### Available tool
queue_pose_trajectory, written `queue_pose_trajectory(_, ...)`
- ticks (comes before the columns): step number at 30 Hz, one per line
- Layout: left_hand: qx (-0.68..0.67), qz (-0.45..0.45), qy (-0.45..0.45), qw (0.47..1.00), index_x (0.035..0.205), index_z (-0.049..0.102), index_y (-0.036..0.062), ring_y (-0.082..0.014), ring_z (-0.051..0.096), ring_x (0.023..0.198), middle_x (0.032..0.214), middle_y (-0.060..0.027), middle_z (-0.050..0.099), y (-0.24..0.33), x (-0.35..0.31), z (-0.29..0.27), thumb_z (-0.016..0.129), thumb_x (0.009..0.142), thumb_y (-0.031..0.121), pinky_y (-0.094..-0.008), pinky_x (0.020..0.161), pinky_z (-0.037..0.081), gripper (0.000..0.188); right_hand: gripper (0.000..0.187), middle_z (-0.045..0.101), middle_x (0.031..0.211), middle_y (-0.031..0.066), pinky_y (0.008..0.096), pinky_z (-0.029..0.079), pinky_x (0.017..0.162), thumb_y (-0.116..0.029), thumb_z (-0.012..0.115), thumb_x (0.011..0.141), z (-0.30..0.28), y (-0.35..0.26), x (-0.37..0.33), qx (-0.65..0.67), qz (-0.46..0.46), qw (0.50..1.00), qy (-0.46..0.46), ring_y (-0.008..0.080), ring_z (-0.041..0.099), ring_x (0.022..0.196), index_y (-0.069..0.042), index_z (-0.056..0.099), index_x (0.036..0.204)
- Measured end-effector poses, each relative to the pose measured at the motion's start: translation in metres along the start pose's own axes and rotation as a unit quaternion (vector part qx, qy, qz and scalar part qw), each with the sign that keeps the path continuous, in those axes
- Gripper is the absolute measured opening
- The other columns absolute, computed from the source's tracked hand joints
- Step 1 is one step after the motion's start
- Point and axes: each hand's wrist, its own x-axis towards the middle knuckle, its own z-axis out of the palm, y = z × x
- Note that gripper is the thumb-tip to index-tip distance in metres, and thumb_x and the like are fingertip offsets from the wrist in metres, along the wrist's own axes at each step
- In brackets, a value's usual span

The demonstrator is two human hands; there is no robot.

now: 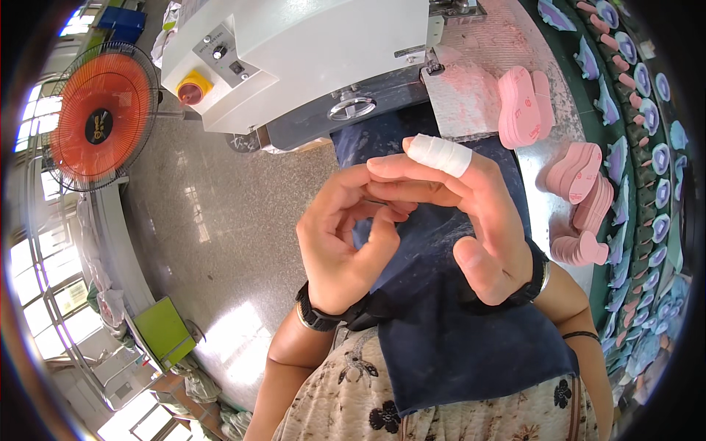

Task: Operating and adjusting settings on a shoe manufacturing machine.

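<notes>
Can see 1 orange fan well left of the grip, 1 blue box farther off, and bright windows at the far-left rim. Nearer on that side, can spot 1 green panel beside the grey floor. Beyond the grip, find 1 white machine with 1 yellow knob. Rightward, can see stacked pink insoles, then purple shoe parts in rows.

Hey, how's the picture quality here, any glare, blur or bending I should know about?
Head view: windows at left blown out to white; head view: bright glare patch on the floor, lower left; head view: left hand and right hand look reasonably sharp; head view: fisheye bows the dark green strip at right, with black corners.
</notes>
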Motion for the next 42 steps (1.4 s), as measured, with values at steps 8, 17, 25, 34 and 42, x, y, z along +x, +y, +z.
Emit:
queue_pose_trajectory(8,-0.021,-0.025,0.014,0.999,0.112,0.058,-0.0038,-0.0167,0.069,0.090,0.100,-0.0101,0.067,0.003,-0.001,0.011,0.068,0.089,-0.004,-0.0289,0.083,0.058,0.025,0.073,0.047,0.137,0.0334,0.0473,0.046,0.102,-0.036,0.049,0.095,-0.004,0.003,-0.001,-0.049,-0.058,0.996,-0.053,0.0400,0.058,0.120,0.005,0.020,0.148)
queue_pose_trajectory(17,0.012,0.018,0.011,1.000,0.111,0.055,-0.0052,-0.0217,0.069,0.080,0.091,-0.0160,0.070,0.004,0.003,0.010,0.042,0.107,0.023,-0.0320,0.075,0.056,0.031,0.074,0.046,0.137,0.0358,0.0474,0.047,0.101,-0.032,0.050,0.095,-0.008,0.000,0.004,-0.086,-0.086,0.989,-0.081,0.0408,0.057,0.121,0.009,0.018,0.147)
queue_pose_trajectory(25,0.198,0.032,0.061,0.978,0.113,0.060,-0.0034,-0.0161,0.066,0.077,0.091,-0.0072,0.066,-0.011,-0.002,-0.001,0.044,0.106,0.022,-0.0278,0.071,0.054,0.030,0.062,0.056,0.123,0.0248,0.0403,0.049,0.093,-0.014,0.056,0.086,0.000,-0.008,-0.003,-0.069,-0.053,0.996,-0.007,0.0409,0.061,0.107,0.007,0.038,0.141)
queue_pose_trajectory(34,0.057,0.045,0.033,0.997,0.105,0.056,0.0022,-0.0114,0.062,0.075,0.085,-0.0038,0.064,-0.025,0.003,0.010,0.072,0.091,0.017,-0.0236,0.067,0.048,0.026,0.069,0.055,0.131,0.0178,0.0382,0.048,0.093,-0.010,0.057,0.085,-0.004,-0.019,-0.002,0.020,0.051,0.997,-0.046,0.0325,0.060,0.112,-0.001,0.031,0.148)
queue_pose_trajectory(42,0.068,-0.003,-0.083,0.994,0.126,0.057,-0.0018,-0.0193,0.062,0.083,0.109,-0.0119,0.065,0.003,0.024,0.021,0.054,0.102,0.037,-0.0301,0.075,0.050,0.045,0.040,0.055,0.134,0.0118,0.0301,0.047,0.092,-0.020,0.047,0.103,-0.015,0.003,-0.004,0.248,0.055,0.966,0.043,0.0169,0.057,0.108,-0.001,0.040,0.138)
